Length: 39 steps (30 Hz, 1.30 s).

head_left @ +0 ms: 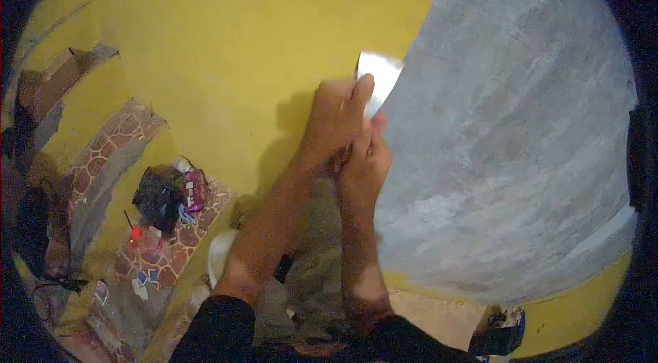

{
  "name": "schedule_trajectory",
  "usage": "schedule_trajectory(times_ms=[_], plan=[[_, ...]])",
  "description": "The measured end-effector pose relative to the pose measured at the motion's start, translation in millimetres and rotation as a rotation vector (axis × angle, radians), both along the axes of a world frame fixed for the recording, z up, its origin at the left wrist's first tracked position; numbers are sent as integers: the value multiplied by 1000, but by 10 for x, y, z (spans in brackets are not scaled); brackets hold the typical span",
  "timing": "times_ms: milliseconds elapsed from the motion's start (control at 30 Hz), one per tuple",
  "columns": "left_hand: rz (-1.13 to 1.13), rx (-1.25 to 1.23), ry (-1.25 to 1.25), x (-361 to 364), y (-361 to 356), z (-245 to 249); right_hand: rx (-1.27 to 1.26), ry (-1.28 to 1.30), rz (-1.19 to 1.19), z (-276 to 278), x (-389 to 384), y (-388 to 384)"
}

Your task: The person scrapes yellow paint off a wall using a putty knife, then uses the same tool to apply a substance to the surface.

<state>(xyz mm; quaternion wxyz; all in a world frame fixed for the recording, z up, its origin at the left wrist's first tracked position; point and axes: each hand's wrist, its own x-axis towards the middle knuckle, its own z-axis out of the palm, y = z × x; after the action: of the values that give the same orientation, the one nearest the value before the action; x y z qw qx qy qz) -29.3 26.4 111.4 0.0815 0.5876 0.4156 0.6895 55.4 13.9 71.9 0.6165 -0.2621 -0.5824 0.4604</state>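
A bright, flat white or metallic piece (pixel 385 75), wider at its top and narrowing downward, lies close to the border between yellow and grey on the wall. My left hand (pixel 336 113) is closed at its left side, with a finger or thumb pressed on its face. Just below, my right hand (pixel 363 157) is closed around its narrow lower end, fingertips by its bottom edge. The palms hide whether it has a handle. Both hands are close together, in front of the yellow wall (pixel 205 34) and beside the grey patch (pixel 507 123).
Below left is a stone-patterned ledge (pixel 181 246) with a black bag (pixel 156 195), a purple packet (pixel 195 190) and a small red item (pixel 136 232). More patterned steps (pixel 103 157) run along the left. A dark object (pixel 499 335) sits at the bottom right.
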Motion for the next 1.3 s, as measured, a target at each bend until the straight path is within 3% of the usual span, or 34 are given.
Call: schedule_trajectory(times_ms=[67, 167, 233, 267, 300, 367, 400, 500, 567, 633, 700, 933, 1000, 1033, 1100, 1133, 1167, 1200, 1233, 1267, 1300], plan=[[-114, -229, -307, 82, -198, 484, -16, 91, 61, 136, -13, -55], [45, -138, -84, 76, -198, 138, 67, 86, 38, 74, 56, -139], [-29, -94, -179, 212, -414, -117, -60, -85, -39, -253, 128, -250], [-46, -231, -191, 112, -285, -388, -50, -67, -31, -427, 109, -218], [-66, -369, -209, 69, -285, -389, 64, -96, -97, -486, 78, -214], [-180, -394, -316, 109, -304, -451, 177, -136, -168, -579, 80, -168], [-295, -433, -438, 160, -328, -508, 96, -161, -127, -645, 135, -184], [-412, -347, -454, 109, -264, -635, -44, -172, -91, -732, 135, -249], [-393, -419, -451, 36, -282, -673, -81, -149, -95, -746, 72, -252], [-370, -471, -460, -25, -327, -673, 110, -276, -202, -709, 11, -296], [-65, -411, -208, -49, -467, -545, 114, -283, -217, -697, -35, -335], [-316, -518, -464, -139, -318, -547, -21, -260, -211, -770, -170, -295], [-122, -150, -111, -130, -410, -518, -37, -209, -198, -669, -213, -354], [-124, -165, -110, -143, -425, -459, -45, -158, -184, -615, -252, -381], [-10, -535, -131, -226, -355, -276, -85, -69, -176, -677, -380, -325], [-4, -540, -131, -294, -266, -339, -108, 15, -167, -640, -454, -308], [209, -281, 218, -378, -125, -478, -110, 14, -161, -545, -510, -261], [413, -11, 560, -429, -38, -534, -167, 325, 61, -356, -545, -215], [412, -10, 554, -394, -74, -303, -218, 631, 283, -216, -549, -167], [213, -126, 257, -306, -166, 81, -210, 621, 279, -164, -517, -77], [6, -233, -43, -237, -215, 306, -35, 397, 102, -101, -465, 27]])
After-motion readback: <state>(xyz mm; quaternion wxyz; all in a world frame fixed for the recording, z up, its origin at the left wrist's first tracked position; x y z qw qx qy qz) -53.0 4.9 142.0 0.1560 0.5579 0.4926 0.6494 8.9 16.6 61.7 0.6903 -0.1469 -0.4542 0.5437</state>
